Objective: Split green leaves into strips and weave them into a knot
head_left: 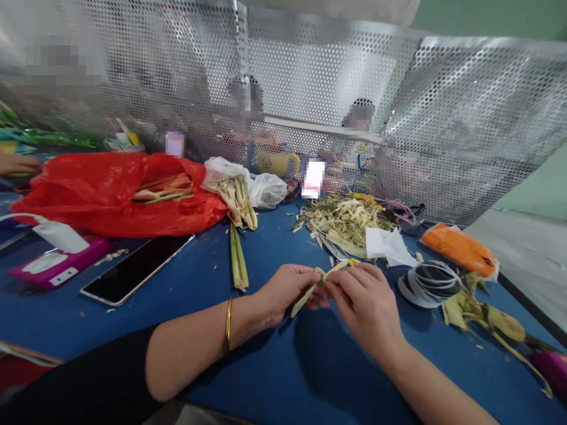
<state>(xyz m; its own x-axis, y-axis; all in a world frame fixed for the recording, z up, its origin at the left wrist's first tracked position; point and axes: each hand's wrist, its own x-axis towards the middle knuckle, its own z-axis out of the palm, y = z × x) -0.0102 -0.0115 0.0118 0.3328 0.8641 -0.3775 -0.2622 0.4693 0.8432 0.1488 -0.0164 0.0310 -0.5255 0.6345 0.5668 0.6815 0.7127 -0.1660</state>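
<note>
Both my hands meet over the blue table, their fingers pinched on a pale green strip of dried leaf (303, 300). My left hand (287, 289) grips it from the left, a gold bangle on the wrist; one end of the strip hangs below the fingers. My right hand (365, 298) is closed on the strip's other side, and its fingertips are partly hidden. Just behind the right fingers lie scissors (332, 248), their blades partly under a heap of leaf scraps (349, 221). A bundle of green stalks (238, 258) rests left of my hands.
A red plastic bag (88, 189) holding dried leaves, a phone (137, 268) and a purple power strip (62, 262) lie left. To the right are a spool of white cord (429, 283), an orange packet (460, 251) and leaf pieces. A perforated metal screen (310, 77) stands behind; people sit beyond.
</note>
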